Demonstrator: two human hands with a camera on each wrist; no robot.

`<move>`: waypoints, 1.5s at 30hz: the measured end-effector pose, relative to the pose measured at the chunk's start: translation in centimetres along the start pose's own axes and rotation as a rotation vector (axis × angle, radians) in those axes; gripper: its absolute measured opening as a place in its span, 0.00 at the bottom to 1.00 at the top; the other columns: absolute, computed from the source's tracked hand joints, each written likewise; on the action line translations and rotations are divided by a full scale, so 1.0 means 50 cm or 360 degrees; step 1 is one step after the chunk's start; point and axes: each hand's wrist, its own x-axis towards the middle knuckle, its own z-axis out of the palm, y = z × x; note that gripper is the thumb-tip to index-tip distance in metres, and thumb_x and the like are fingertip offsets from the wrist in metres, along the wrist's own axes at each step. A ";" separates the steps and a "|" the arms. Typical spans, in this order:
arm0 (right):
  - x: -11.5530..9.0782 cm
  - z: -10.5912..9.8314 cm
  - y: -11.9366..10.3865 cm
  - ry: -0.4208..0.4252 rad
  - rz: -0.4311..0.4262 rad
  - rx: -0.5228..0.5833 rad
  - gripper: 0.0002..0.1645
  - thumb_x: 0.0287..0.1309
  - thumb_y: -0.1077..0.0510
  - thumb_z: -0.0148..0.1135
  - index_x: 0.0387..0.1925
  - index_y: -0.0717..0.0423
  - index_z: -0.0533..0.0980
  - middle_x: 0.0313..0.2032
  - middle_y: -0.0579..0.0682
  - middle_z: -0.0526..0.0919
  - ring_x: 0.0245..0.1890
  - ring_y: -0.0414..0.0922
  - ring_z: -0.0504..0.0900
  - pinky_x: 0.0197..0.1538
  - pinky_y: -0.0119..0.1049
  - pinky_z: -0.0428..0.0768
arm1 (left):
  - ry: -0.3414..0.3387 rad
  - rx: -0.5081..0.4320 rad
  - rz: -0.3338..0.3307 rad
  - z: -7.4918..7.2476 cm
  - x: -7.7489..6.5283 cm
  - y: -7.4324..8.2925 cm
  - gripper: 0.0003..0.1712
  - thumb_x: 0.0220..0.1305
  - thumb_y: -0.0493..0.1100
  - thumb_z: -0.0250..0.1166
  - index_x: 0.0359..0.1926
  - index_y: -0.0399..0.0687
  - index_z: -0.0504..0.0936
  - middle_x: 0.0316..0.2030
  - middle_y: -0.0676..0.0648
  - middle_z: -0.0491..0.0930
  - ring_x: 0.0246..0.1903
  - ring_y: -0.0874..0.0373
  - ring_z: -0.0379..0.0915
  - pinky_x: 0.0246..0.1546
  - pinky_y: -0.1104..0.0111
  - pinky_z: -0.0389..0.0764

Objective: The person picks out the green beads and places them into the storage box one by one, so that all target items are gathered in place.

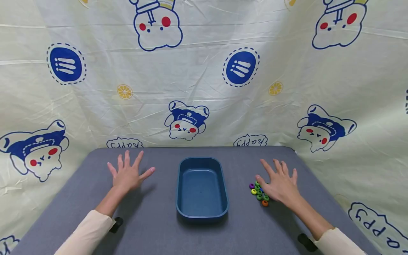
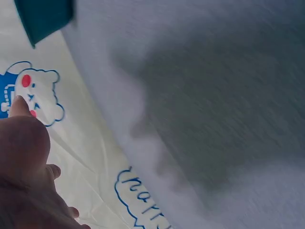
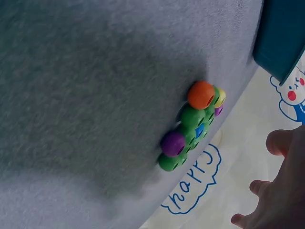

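My left hand (image 1: 126, 176) hovers over the left part of the table, fingers spread wide and holding nothing. On the right, my right hand (image 1: 280, 186) is spread over a cluster of round beads (image 1: 259, 197), hiding some of them in the head view. The beads are mostly green, with purple, yellow, blue and orange ones among them. In the right wrist view an orange bead (image 3: 200, 95) and a purple bead (image 3: 173, 143) show beside green ones, apart from the fingers. A blue rectangular tray (image 1: 202, 211) sits between the hands, its inside bare.
The grey table (image 1: 153, 233) ends at a pale patterned curtain (image 1: 204, 78) at the back and sides. Dark bands with small devices are at both wrists, under light sleeves (image 1: 87, 232).
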 end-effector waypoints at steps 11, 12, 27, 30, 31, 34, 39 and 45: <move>0.001 0.004 -0.017 -0.0073 0.0011 0.0175 0.45 0.71 0.32 0.50 0.79 0.49 0.55 0.73 0.73 0.55 0.72 0.73 0.52 0.63 0.84 0.47 | -0.0137 -0.0276 0.0017 0.006 0.005 0.070 0.52 0.69 0.73 0.52 0.82 0.57 0.43 0.79 0.27 0.32 0.76 0.24 0.27 0.68 0.24 0.28; 0.001 0.004 -0.019 -0.0096 0.0023 0.0207 0.45 0.71 0.32 0.49 0.79 0.49 0.54 0.73 0.73 0.55 0.72 0.73 0.52 0.62 0.84 0.47 | -0.0142 -0.0302 0.0029 0.007 0.006 0.076 0.52 0.69 0.73 0.52 0.82 0.57 0.43 0.79 0.27 0.32 0.77 0.25 0.28 0.68 0.24 0.29; 0.009 0.002 0.000 -0.0200 0.0020 0.0464 0.44 0.70 0.39 0.56 0.76 0.58 0.58 0.73 0.71 0.61 0.72 0.74 0.58 0.65 0.78 0.60 | -0.0376 -0.0777 0.0132 0.034 0.011 0.136 0.50 0.72 0.69 0.51 0.82 0.59 0.38 0.80 0.31 0.35 0.77 0.27 0.34 0.69 0.27 0.45; 0.008 -0.001 0.008 -0.0233 0.0048 0.0533 0.43 0.70 0.41 0.58 0.75 0.59 0.60 0.71 0.72 0.64 0.69 0.73 0.63 0.64 0.73 0.67 | -0.0447 -0.0905 0.0145 0.038 0.010 0.143 0.50 0.72 0.70 0.51 0.82 0.61 0.38 0.81 0.35 0.36 0.78 0.30 0.32 0.71 0.29 0.42; 0.008 -0.001 0.011 -0.0245 0.0067 0.0542 0.42 0.70 0.40 0.58 0.75 0.58 0.61 0.71 0.72 0.65 0.69 0.73 0.65 0.63 0.72 0.69 | -0.0468 -0.0942 0.0141 0.040 0.009 0.145 0.50 0.72 0.70 0.52 0.82 0.61 0.37 0.81 0.36 0.36 0.79 0.31 0.31 0.72 0.30 0.42; 0.007 -0.004 0.017 -0.0291 0.0132 0.0559 0.41 0.70 0.41 0.58 0.75 0.57 0.61 0.69 0.74 0.67 0.67 0.72 0.67 0.61 0.70 0.72 | -0.0512 -0.1036 0.0144 0.047 0.008 0.150 0.50 0.72 0.69 0.53 0.82 0.62 0.38 0.82 0.39 0.38 0.79 0.34 0.34 0.74 0.32 0.43; 0.005 -0.008 0.028 -0.0312 0.0159 0.0586 0.38 0.68 0.46 0.62 0.72 0.58 0.65 0.65 0.75 0.71 0.64 0.71 0.72 0.58 0.67 0.76 | -0.0555 -0.1182 0.0124 0.059 0.003 0.157 0.50 0.71 0.67 0.56 0.82 0.63 0.41 0.82 0.40 0.41 0.79 0.33 0.40 0.73 0.33 0.51; 0.006 -0.010 0.051 -0.0330 0.0186 0.0627 0.37 0.64 0.49 0.68 0.69 0.59 0.69 0.61 0.72 0.76 0.61 0.69 0.76 0.58 0.66 0.75 | -0.0607 -0.1369 0.0091 0.061 -0.005 0.156 0.49 0.70 0.62 0.62 0.82 0.64 0.44 0.79 0.32 0.46 0.77 0.32 0.45 0.70 0.32 0.56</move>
